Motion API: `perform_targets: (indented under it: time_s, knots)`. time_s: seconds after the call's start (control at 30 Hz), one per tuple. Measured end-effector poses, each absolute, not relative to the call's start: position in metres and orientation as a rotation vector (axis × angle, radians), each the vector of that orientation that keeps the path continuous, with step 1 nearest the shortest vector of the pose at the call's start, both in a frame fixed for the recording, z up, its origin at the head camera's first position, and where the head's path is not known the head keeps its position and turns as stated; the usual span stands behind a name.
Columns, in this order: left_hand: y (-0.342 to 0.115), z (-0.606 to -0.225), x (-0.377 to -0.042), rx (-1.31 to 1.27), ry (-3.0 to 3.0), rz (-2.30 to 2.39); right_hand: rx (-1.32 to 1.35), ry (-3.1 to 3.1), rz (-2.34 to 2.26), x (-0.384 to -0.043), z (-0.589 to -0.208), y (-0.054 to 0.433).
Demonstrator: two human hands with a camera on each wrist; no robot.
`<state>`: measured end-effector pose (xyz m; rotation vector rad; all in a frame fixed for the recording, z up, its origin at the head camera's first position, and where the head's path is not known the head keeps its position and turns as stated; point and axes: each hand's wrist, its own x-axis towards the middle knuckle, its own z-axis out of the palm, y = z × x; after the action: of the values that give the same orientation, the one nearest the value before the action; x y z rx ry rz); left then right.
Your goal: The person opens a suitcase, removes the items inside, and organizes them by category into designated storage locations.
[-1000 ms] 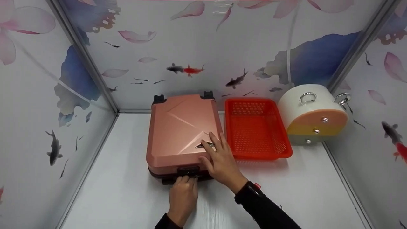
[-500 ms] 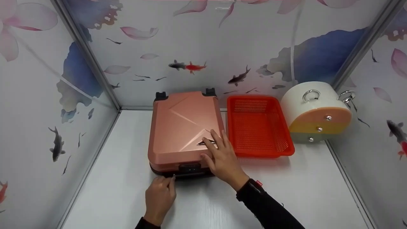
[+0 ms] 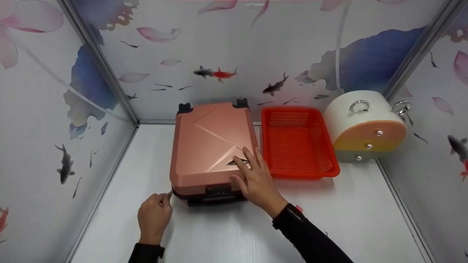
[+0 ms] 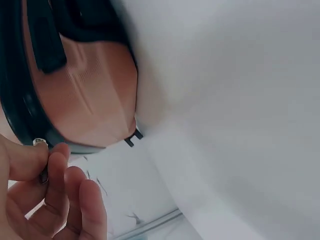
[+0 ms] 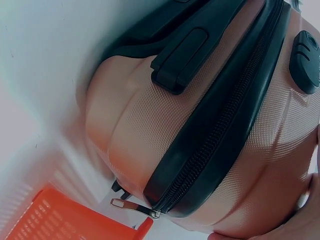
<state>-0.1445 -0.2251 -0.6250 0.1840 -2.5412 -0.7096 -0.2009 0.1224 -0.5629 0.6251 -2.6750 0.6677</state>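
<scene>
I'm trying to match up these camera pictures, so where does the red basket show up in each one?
Head: the red basket is right of center, between the pink suitcase and the white drawer unit.
Left wrist: not in it.
Right wrist: lower left corner, cut off by the bottom edge.
Shared landmark: the pink suitcase, visible in all three views.

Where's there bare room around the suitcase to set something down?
Bare white surface lies beyond the left hand, between suitcase and left wall, and between red basket, right sleeve and right wall. Crowded: suitcase, basket and drawer box stand close side by side.
</scene>
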Motion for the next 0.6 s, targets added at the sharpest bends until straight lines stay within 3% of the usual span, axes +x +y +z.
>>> perform_targets:
  time_s: [0.23,0.6]
  knots:
    - [-0.237,-0.624,-0.167,0.19,-2.62,-0.781,0.616,-2.674,0.674,-0.201,-0.561,0.122]
    - [-0.23,-0.603,-0.164,0.133,-2.586,-0.824,0.445,-2.645,0.806,-0.186,-0.569,0.113]
